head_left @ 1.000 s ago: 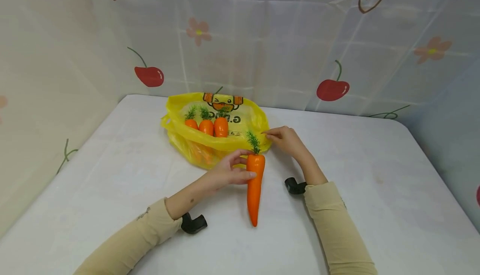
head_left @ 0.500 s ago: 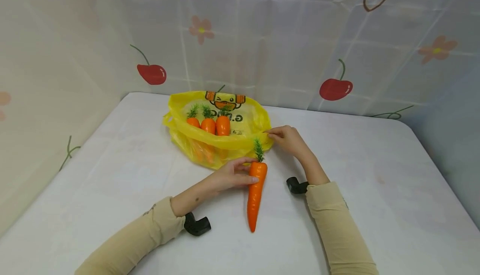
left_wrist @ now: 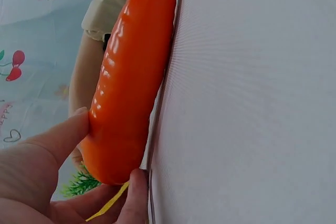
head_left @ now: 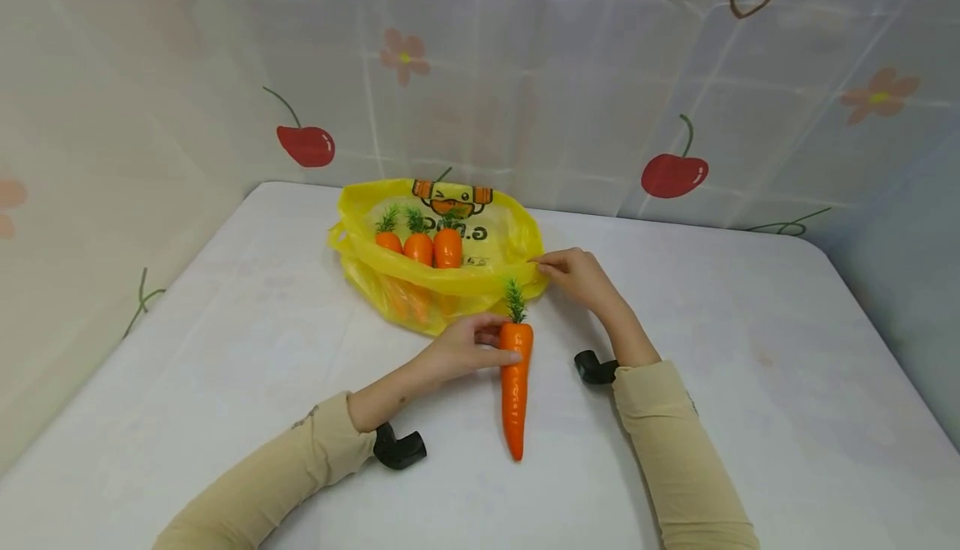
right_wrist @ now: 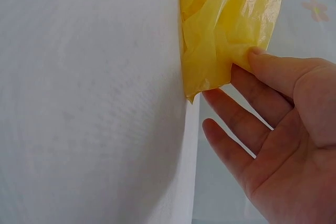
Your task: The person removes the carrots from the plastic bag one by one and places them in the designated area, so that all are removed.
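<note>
An orange carrot (head_left: 515, 387) with a green leafy top lies in front of the bag, its tip toward me. My left hand (head_left: 467, 348) holds it near the thick end, thumb on one side and fingers on the other, as the left wrist view (left_wrist: 123, 87) shows close up. A yellow plastic bag (head_left: 375, 271) lies with its mouth spread, several carrots (head_left: 447, 250) inside with their tops showing. My right hand (head_left: 577, 277) pinches the bag's right edge between thumb and forefinger; in the right wrist view its other fingers (right_wrist: 231, 145) stand apart below the yellow film.
All this lies on a white-covered table (head_left: 247, 325). Behind it hangs a pale curtain (head_left: 480, 100) printed with cherries, hearts and flowers. A black wrist mount (head_left: 400, 447) juts from the left cuff, another mount (head_left: 596, 368) from the right.
The carrot has come slightly back toward me with my left hand, its leafy top lower against the bag's front, its tip swung slightly right. My right hand keeps its pinch on the bag.
</note>
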{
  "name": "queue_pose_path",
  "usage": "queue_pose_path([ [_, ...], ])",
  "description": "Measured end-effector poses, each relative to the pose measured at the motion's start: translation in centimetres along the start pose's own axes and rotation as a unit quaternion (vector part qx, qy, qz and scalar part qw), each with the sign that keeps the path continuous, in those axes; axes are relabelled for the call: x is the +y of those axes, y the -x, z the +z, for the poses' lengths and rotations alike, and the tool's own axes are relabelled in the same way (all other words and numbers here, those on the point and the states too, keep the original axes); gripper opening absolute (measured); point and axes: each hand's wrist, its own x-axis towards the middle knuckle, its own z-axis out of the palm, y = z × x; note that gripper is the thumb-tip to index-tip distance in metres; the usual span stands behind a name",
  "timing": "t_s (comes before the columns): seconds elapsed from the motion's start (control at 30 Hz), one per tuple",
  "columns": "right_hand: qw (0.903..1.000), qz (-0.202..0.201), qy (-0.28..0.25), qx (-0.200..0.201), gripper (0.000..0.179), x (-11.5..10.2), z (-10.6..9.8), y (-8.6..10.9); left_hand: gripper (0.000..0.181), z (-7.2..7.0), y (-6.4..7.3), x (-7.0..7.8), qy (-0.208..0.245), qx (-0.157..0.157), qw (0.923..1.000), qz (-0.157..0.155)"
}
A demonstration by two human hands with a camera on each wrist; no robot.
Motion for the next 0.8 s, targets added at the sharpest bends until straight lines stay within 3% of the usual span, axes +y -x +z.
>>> queue_pose_path([
  [0.13,1.0000,0.000,0.003,0.001,0.026,0.1,-0.1,-0.1,0.059,0.3,0.1,0.6,-0.056,0.008,0.9981,0.024],
  [0.37,1.0000,-0.003,0.001,0.002,0.026,0.1,-0.2,-0.1,0.050,0.5,0.0,0.8,-0.107,0.009,0.9924,0.060],
  [0.53,1.0000,-0.008,0.003,0.002,0.026,0.3,-0.1,-0.1,0.050,0.2,0.5,1.1,-0.113,0.003,0.9923,0.051],
  [0.67,0.9999,-0.009,0.002,0.005,0.025,0.2,-0.1,0.0,0.062,-0.5,1.5,2.2,-0.144,0.000,0.9893,0.026],
  [0.8,1.0000,-0.009,0.000,0.003,0.025,0.2,0.0,0.0,0.056,-2.1,2.2,4.2,-0.196,-0.007,0.9788,0.058],
])
